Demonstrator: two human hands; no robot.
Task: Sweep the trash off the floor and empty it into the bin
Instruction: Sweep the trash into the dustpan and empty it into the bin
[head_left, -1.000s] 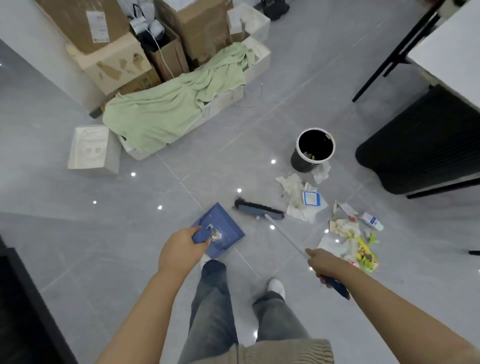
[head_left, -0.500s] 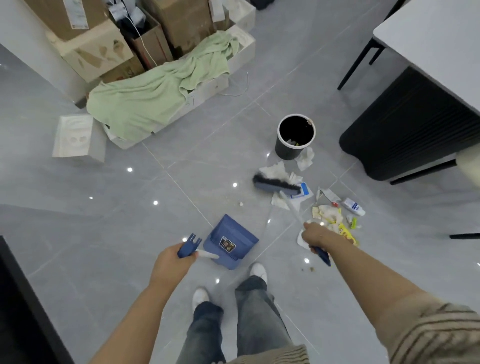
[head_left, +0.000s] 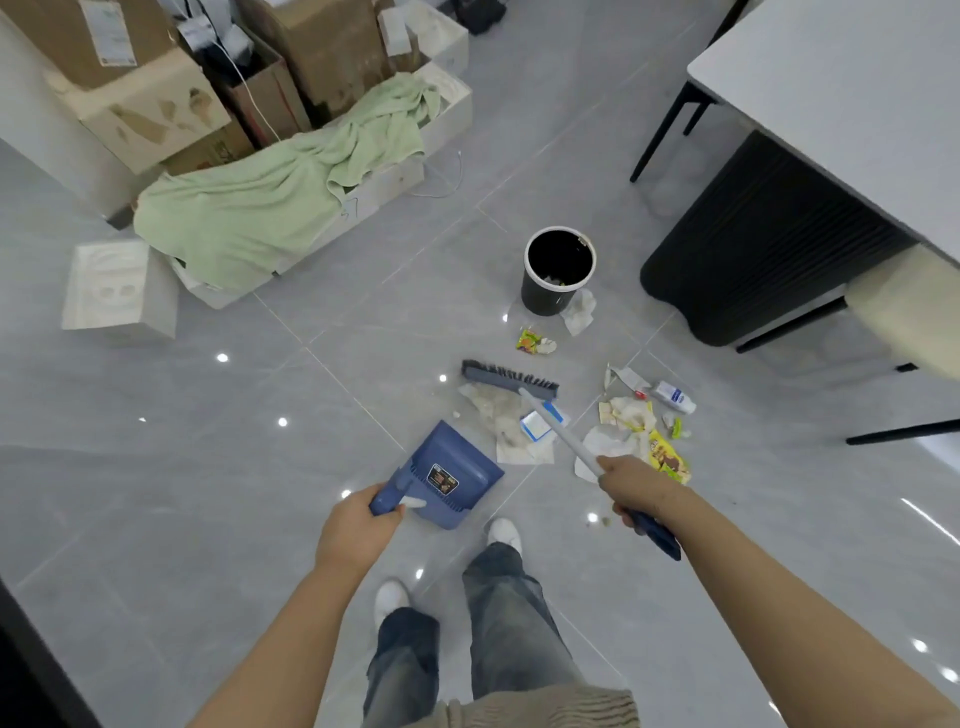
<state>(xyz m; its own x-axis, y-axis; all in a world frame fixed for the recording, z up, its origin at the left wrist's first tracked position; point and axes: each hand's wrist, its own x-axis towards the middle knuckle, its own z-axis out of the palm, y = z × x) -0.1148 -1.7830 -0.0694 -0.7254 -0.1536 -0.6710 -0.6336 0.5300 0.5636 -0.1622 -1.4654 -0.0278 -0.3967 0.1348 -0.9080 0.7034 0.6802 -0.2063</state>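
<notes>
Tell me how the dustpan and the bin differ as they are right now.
The dustpan is blue, flat and scoop-shaped; the bin is black with a white rim, round and upright. The left hand grips the dustpan's handle, while the bin stands free with nothing holding it. The dustpan looks empty; the bin already holds some scraps at the bottom. Both sit on the grey tiled floor beside the scattered trash.

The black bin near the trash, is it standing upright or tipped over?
Upright. The bin stands on the floor with its round open mouth facing up, and crumpled paper lies against its base.
</notes>
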